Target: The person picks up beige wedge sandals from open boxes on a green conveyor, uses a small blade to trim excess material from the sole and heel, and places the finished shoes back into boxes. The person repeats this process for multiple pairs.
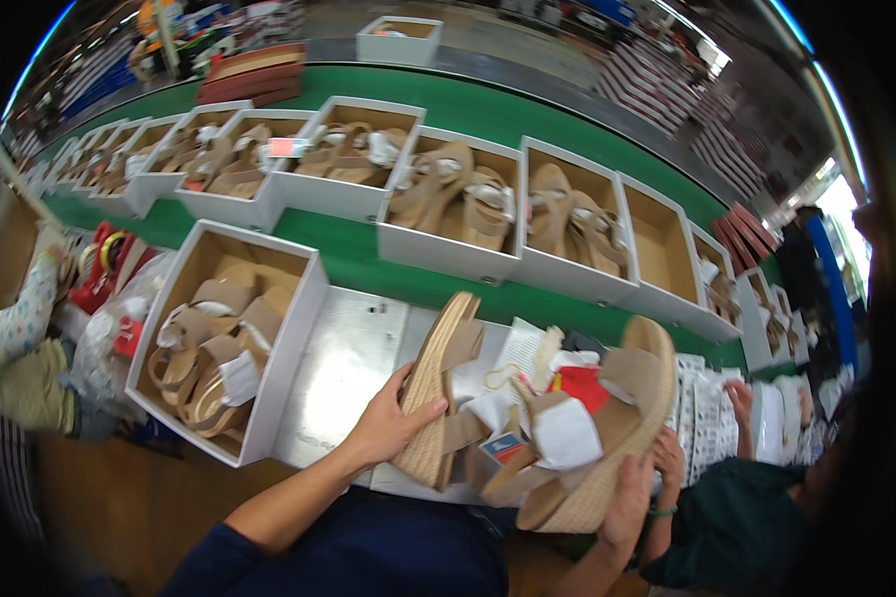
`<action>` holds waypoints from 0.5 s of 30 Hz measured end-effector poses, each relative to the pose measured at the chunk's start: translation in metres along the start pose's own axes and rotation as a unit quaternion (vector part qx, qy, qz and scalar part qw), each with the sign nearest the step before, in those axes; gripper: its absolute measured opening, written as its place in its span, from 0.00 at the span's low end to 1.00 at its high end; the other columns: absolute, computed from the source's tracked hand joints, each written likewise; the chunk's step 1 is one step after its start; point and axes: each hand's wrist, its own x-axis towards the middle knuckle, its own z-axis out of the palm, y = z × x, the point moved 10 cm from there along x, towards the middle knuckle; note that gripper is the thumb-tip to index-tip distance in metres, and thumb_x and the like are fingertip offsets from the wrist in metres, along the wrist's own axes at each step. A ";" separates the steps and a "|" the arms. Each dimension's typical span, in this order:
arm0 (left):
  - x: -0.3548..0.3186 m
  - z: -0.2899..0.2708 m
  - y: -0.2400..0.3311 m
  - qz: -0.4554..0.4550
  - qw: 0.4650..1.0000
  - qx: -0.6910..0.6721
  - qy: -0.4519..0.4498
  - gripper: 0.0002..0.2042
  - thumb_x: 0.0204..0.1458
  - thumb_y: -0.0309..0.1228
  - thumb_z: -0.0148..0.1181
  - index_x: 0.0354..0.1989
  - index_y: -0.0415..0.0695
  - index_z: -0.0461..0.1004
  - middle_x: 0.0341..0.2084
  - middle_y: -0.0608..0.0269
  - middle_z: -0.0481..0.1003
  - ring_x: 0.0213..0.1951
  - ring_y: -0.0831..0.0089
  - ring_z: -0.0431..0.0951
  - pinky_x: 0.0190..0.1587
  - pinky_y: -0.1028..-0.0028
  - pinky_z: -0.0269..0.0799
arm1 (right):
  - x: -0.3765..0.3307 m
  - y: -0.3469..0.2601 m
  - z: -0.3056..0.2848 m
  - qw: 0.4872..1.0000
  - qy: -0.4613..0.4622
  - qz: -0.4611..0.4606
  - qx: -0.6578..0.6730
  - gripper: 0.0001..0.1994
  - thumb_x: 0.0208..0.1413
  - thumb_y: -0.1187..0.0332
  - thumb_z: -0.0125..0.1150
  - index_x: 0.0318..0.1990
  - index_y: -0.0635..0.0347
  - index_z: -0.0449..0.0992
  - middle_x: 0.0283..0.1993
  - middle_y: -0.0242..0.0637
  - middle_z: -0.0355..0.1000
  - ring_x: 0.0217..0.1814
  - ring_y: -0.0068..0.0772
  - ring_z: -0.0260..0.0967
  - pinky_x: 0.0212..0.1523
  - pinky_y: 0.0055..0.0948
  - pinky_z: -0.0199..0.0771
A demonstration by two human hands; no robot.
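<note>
My left hand (390,422) grips a tan wedge sandal (438,398) by its woven sole, thumb across the side and the toe up. On the other side, my right hand (627,502) is closed round the heel end of a second tan wedge sandal (645,390), also tilted up. The two soles face outward and the straps face each other. White paper wrapping (565,434) covers part of the straps, and a small blue tag (504,448) hangs between the sandals. A white shoebox (314,298) with tan sandals inside stands open to my left on the metal table (343,348).
Open white shoeboxes (448,254), most with sandals, line the green conveyor belt (343,261) ahead. One box (662,249) shows a bare interior. A co-worker's hand (669,460) is close beside my right hand. At left, another person (25,368) stands near red items (95,284).
</note>
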 end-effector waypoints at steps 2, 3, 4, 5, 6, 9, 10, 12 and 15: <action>-0.002 -0.014 0.022 0.018 0.995 -0.084 0.041 0.40 0.61 0.40 0.61 0.71 0.30 0.46 0.59 0.44 0.67 0.58 0.66 0.70 0.60 0.72 0.66 | 0.003 -0.010 -0.006 0.999 0.008 -0.035 0.016 0.30 0.71 0.60 0.43 0.73 0.67 0.46 0.71 0.44 0.55 0.70 0.36 0.57 0.67 0.34 0.58; -0.002 -0.019 0.034 0.030 0.991 -0.122 0.054 0.38 0.62 0.39 0.59 0.72 0.31 0.45 0.60 0.45 0.67 0.58 0.67 0.69 0.60 0.73 0.65 | 0.004 -0.019 -0.008 0.996 0.022 -0.084 0.007 0.30 0.72 0.58 0.41 0.73 0.67 0.47 0.71 0.45 0.54 0.69 0.37 0.58 0.67 0.35 0.60; -0.003 -0.022 0.044 0.036 0.988 -0.137 0.065 0.36 0.65 0.36 0.54 0.73 0.32 0.42 0.60 0.46 0.66 0.59 0.70 0.68 0.60 0.73 0.65 | 0.007 -0.024 -0.008 0.994 0.037 -0.102 0.013 0.30 0.72 0.56 0.41 0.72 0.67 0.47 0.71 0.46 0.54 0.69 0.37 0.58 0.67 0.36 0.60; -0.007 -0.026 0.057 0.065 0.980 -0.165 0.086 0.36 0.65 0.36 0.53 0.73 0.32 0.41 0.60 0.47 0.66 0.58 0.70 0.69 0.59 0.73 0.65 | 0.010 -0.028 -0.008 0.991 0.053 -0.121 0.020 0.31 0.72 0.53 0.40 0.72 0.67 0.47 0.71 0.46 0.54 0.69 0.38 0.57 0.66 0.37 0.61; -0.010 -0.029 0.071 0.094 0.971 -0.193 0.103 0.36 0.66 0.36 0.53 0.73 0.32 0.40 0.59 0.47 0.67 0.57 0.70 0.69 0.59 0.73 0.65 | 0.012 -0.031 -0.008 0.987 0.072 -0.140 0.028 0.32 0.72 0.51 0.39 0.72 0.68 0.47 0.71 0.46 0.54 0.70 0.39 0.57 0.66 0.38 0.61; -0.017 -0.035 0.097 0.161 0.946 -0.256 0.112 0.39 0.65 0.31 0.53 0.73 0.34 0.31 0.56 0.50 0.68 0.55 0.72 0.70 0.58 0.74 0.67 | 0.012 -0.039 -0.012 0.967 0.157 -0.195 0.052 0.31 0.72 0.50 0.37 0.69 0.68 0.53 0.71 0.46 0.55 0.69 0.40 0.58 0.69 0.38 0.58; -0.021 -0.033 0.107 0.176 0.942 -0.265 0.108 0.40 0.65 0.30 0.53 0.73 0.35 0.29 0.56 0.50 0.69 0.55 0.72 0.70 0.57 0.74 0.67 | 0.011 -0.040 -0.012 0.950 0.180 -0.240 0.082 0.31 0.71 0.49 0.40 0.70 0.66 0.50 0.70 0.47 0.55 0.69 0.40 0.58 0.69 0.39 0.59; -0.021 -0.029 0.116 0.190 0.936 -0.286 0.073 0.47 0.62 0.25 0.56 0.72 0.40 0.18 0.55 0.48 0.67 0.56 0.70 0.70 0.59 0.71 0.68 | 0.004 -0.029 -0.005 0.911 0.272 -0.286 0.117 0.30 0.71 0.53 0.43 0.71 0.63 0.48 0.70 0.47 0.55 0.69 0.40 0.58 0.69 0.39 0.59; -0.036 -0.027 0.134 0.228 0.922 -0.306 0.071 0.51 0.60 0.22 0.57 0.71 0.45 0.14 0.56 0.45 0.65 0.56 0.66 0.71 0.61 0.67 0.68 | 0.006 -0.021 0.009 0.914 0.257 -0.300 0.090 0.31 0.68 0.63 0.52 0.72 0.58 0.45 0.70 0.46 0.55 0.70 0.38 0.58 0.69 0.40 0.60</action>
